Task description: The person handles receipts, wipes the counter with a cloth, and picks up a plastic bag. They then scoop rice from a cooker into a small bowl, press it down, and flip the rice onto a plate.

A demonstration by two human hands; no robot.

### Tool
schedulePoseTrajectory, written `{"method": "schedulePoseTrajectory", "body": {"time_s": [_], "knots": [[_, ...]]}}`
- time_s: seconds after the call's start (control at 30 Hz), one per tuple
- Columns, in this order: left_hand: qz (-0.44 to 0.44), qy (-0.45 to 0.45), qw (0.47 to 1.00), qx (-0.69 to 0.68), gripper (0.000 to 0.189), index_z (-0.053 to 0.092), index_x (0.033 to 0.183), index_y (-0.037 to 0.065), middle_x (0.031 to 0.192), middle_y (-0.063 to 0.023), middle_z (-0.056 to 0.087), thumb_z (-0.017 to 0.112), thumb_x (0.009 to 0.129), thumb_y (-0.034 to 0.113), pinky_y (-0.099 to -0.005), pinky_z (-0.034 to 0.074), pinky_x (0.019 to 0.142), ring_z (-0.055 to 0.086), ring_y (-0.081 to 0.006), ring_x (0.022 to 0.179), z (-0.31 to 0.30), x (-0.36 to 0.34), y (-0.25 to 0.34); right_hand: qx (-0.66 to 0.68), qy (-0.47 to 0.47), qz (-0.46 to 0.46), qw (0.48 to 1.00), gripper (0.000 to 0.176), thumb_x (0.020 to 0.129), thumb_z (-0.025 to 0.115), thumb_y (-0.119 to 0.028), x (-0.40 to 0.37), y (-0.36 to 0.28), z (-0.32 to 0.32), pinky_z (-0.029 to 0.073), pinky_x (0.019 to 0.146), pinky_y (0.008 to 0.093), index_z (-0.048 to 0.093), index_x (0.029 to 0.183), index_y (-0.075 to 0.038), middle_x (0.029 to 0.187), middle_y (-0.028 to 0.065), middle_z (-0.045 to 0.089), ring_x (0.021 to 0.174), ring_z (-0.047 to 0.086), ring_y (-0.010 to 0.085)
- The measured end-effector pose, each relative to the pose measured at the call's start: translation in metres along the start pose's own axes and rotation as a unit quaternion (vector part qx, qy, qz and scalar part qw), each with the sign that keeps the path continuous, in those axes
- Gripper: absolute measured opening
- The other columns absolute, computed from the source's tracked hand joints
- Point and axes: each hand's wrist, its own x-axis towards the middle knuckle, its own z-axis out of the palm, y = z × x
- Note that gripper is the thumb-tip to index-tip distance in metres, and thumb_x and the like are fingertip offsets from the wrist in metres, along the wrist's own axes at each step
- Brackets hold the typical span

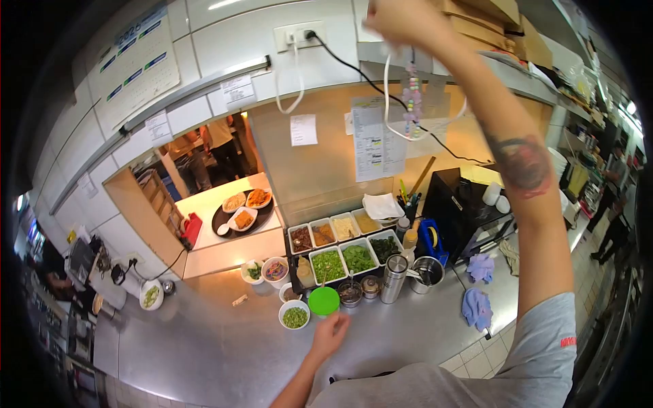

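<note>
My left hand (pixel 331 334) is over the steel counter, just below a round green lid (pixel 324 300); its fingers are curled, and whatever they hold, if anything, is too small to make out. High at the top of the view, my right hand (pixel 401 22) is raised near the shelf, blurred and partly cut off, its fingers unclear. A bowl of chopped greens (pixel 294 317) sits left of the lid. Behind it stand white trays of chopped greens (pixel 328 266), leaves and sauces. A steel flask (pixel 394 279) stands upright to the right of the trays.
A dark round tray (pixel 219 219) with food bowls rests in the pass-through window. Purple cloths (pixel 477 307) lie on the right of the counter (pixel 204 340). Cables hang from the wall outlet (pixel 300 36). Cardboard boxes (pixel 476 30) fill the upper shelf. People stand beyond the window and at far right.
</note>
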Motion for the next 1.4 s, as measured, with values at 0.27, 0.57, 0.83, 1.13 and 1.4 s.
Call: {"method": "schedulePoseTrajectory", "body": {"time_s": [0.27,0.57,0.83,1.13,1.4], "knots": [[0.196,-0.002,0.980,0.044,0.009,0.060,0.091,-0.001,0.088,-0.0114,0.062,0.059,0.085,0.006,-0.0312,0.048,0.076,0.062,-0.0235,0.086,-0.058,0.162,0.110,0.021,0.089,0.060,0.994,0.019,0.081,0.055,-0.009,0.019,0.008,0.149,0.053,0.079,0.0467,0.070,0.088,-0.002,0.100,0.0219,0.066,0.095,0.065,0.0369],[0.192,-0.050,0.979,0.057,0.012,0.060,0.089,0.001,0.085,-0.0140,0.058,0.060,0.084,0.012,-0.0361,0.048,0.075,0.061,-0.0274,0.082,-0.072,0.228,0.090,0.305,0.360,0.317,0.823,0.026,0.086,0.049,-0.016,0.033,0.037,0.263,0.050,0.080,0.0470,0.056,0.104,0.001,0.099,0.0273,0.062,0.094,0.062,0.0428],[0.150,0.029,0.988,0.015,0.047,0.044,0.128,-0.001,0.127,-0.0217,0.052,0.057,0.089,0.023,-0.0393,0.043,0.096,0.055,-0.0331,0.113,-0.073,0.381,0.110,0.242,0.148,0.174,0.943,0.024,0.077,0.065,-0.031,0.055,0.112,0.286,0.050,0.071,0.0383,0.070,0.072,-0.008,0.081,0.0141,0.069,0.075,0.066,0.0291],[0.110,0.067,0.922,-0.366,0.031,0.050,0.115,0.006,0.108,-0.0095,0.059,0.055,0.091,0.025,-0.0397,0.043,0.083,0.055,-0.0184,0.100,-0.037,0.486,0.214,0.403,-0.195,-0.048,0.893,0.020,0.075,0.066,-0.024,0.058,0.124,0.244,0.036,0.046,0.0224,0.065,0.067,-0.006,0.056,-0.0013,0.055,0.049,0.047,0.0057],[0.027,0.063,0.836,-0.544,0.020,0.052,0.094,0.009,0.100,-0.0072,0.060,0.046,0.095,0.029,-0.0398,0.044,0.086,0.057,-0.0240,0.099,-0.034,0.442,0.159,0.264,0.177,-0.058,0.946,0.025,0.079,0.053,-0.004,0.012,0.096,0.245,0.049,0.081,0.0372,0.064,0.102,0.000,0.098,0.0170,0.066,0.091,0.063,0.0329]]}}
